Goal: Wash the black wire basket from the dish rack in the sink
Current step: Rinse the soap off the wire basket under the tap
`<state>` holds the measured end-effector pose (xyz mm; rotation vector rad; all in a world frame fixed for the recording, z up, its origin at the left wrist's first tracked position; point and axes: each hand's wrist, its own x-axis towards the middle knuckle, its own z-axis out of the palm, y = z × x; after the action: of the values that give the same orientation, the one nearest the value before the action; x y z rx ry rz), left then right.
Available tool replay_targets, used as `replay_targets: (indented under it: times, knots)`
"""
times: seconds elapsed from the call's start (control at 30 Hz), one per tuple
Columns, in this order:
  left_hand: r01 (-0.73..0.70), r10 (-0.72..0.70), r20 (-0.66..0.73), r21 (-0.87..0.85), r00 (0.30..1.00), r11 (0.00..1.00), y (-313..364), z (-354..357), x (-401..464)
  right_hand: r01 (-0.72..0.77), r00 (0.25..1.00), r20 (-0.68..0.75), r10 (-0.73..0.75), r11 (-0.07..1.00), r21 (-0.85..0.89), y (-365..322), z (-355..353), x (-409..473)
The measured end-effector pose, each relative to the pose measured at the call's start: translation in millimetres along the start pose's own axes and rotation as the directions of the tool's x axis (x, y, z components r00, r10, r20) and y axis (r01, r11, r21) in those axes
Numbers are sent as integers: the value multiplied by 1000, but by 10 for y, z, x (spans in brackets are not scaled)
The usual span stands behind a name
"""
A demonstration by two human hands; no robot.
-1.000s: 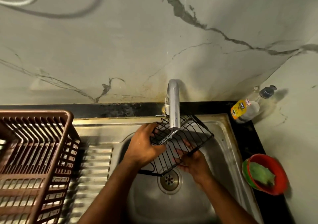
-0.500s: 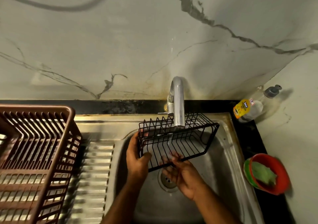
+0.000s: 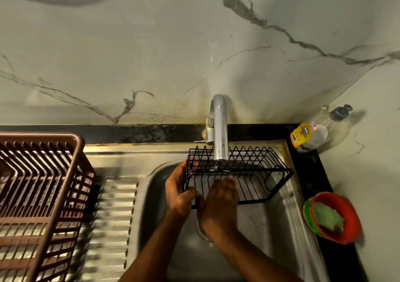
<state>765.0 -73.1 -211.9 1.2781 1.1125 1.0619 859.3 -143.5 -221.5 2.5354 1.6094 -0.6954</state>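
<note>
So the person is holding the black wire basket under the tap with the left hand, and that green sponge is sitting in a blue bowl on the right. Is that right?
Nearly. The head view shows the green sponge lying in a red plastic bowl, not a blue one, on the counter to the right. The rest holds: the left hand holds the black wire basket by its end, under the chrome tap, over the steel sink.

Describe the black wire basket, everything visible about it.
The basket is a long rectangular tray of thin black wire, parallel bars on the floor, zigzag wire along its walls. It hangs over the sink, tipped with its open side toward the camera, right under the tap. The left hand grips its left end; the right hand lies with straight fingers across its bars.
</note>
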Motion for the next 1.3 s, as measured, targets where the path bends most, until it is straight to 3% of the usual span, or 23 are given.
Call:
replay_targets:
  times: [0.07,0.13,0.2,0.23,0.33,0.43,0.57,0.6,0.67,0.73,0.8,0.83,0.87,0.93,1.0,1.07,1.13,1.2,1.23,1.3]
  knots:
    - [-2,3,-24,27,1000,1000,-50,-15,57,270,962,-62,-267,961,52,-84,83,-63]
    - [10,-9,-61,21,998,1000,-60,-70,90,495,867,-5,-498,863,103,55,14,-9]
    - [13,-14,-69,-14,998,1000,-72,-136,101,616,785,50,-618,786,54,341,-94,150]
    - [3,-5,-63,-31,998,1000,-83,-165,99,626,778,69,-625,780,-1,481,-148,224]
    - [-15,14,-43,-19,999,1000,-78,-215,79,465,885,109,-453,875,-133,814,-248,318]
    - [-40,40,-34,5,999,999,-36,-204,85,196,980,63,-190,975,-105,891,-265,211]
    - [1,-1,-8,0,1000,1000,121,-88,-4,-43,997,58,44,999,-25,460,-139,147]
    - [22,-22,-17,5,1000,1000,132,-63,-41,-32,999,37,32,999,-10,306,-110,124]
    - [58,-56,-66,26,996,998,148,-35,-40,150,989,-1,-150,987,52,36,-63,45]
    - [75,-68,-104,66,992,995,110,-62,0,429,899,24,-436,892,140,-5,-84,-40]
    - [77,-72,-126,33,989,997,79,-154,-2,603,793,46,-608,793,83,199,-189,-26]
    - [84,-83,-139,0,987,996,76,-205,-6,600,798,47,-601,799,45,361,-240,24]
    - [87,-89,-139,-17,986,996,65,-261,-18,527,849,38,-527,850,10,541,-285,85]
    - [76,-75,-104,3,992,997,60,-348,-45,303,952,54,-302,953,-24,852,-360,150]
    - [45,-43,-39,57,998,997,108,-389,-50,252,967,48,-250,967,-29,955,-366,57]
    - [57,-60,27,103,998,993,157,-411,-43,252,949,-205,-238,967,43,992,-326,-98]
    - [74,-83,46,180,995,981,268,-415,-37,148,895,-445,-40,966,211,1056,-276,-170]
    - [97,-109,31,263,994,960,438,-400,-18,-17,880,-399,259,856,517,1060,-240,-102]
    - [102,-116,34,289,993,952,528,-385,-6,-68,902,-262,344,711,700,1047,-215,-42]
    - [78,-104,59,331,993,940,717,-344,34,-134,949,55,310,240,961,979,-138,86]
